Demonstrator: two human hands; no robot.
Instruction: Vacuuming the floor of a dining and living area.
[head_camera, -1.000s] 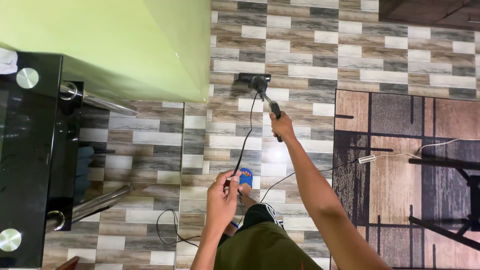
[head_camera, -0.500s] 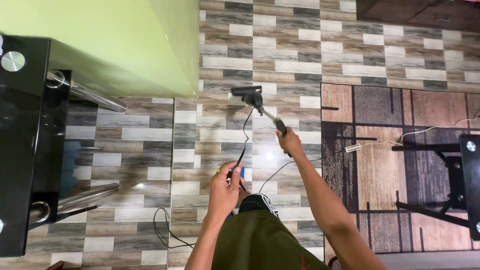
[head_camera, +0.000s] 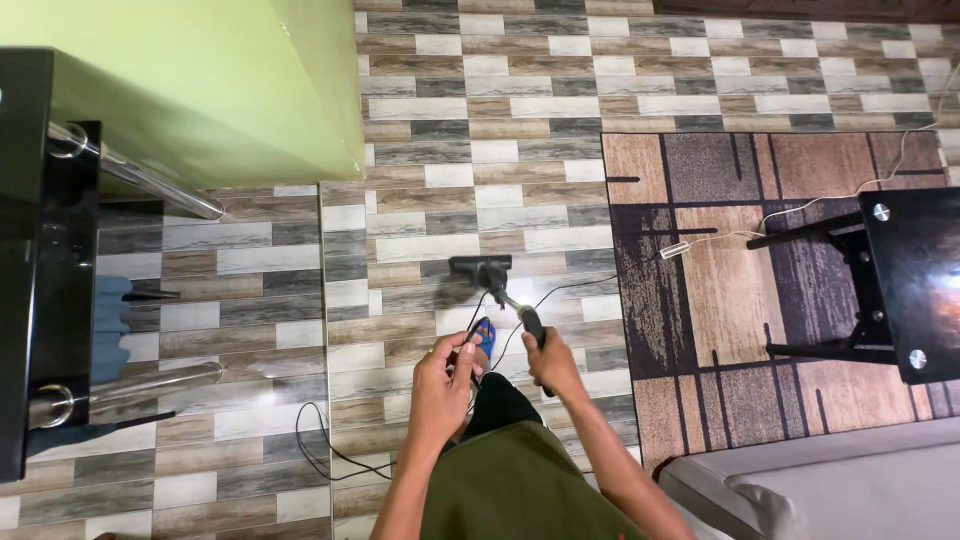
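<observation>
Vacuum head (head_camera: 480, 268): sitting flat on the tiled floor (head_camera: 480, 150) at the centre of the frame, just left of the patterned rug (head_camera: 700, 290).
Wand (head_camera: 512, 305): slanting from the head down and right into the right hand.
Step in hand: judging by the grip and the head's place, a floor-cleaning stroke is under way on the tiles beside the rug.
Next move calls for: a steady push or pull along the tiles, with the cord (head_camera: 320, 455) kept clear of the head and the foot.
Right hand (head_camera: 553, 368): wrapping closed around the wand's dark grip, arm bent and close to the body.
Left hand (head_camera: 443, 385): pinching the black cord, fingers curled tight, raised above a blue sandal (head_camera: 485, 332).
Surroundings: black glass table (head_camera: 915, 280) standing on the rug at right; green wall corner (head_camera: 250, 90) at upper left.
</observation>
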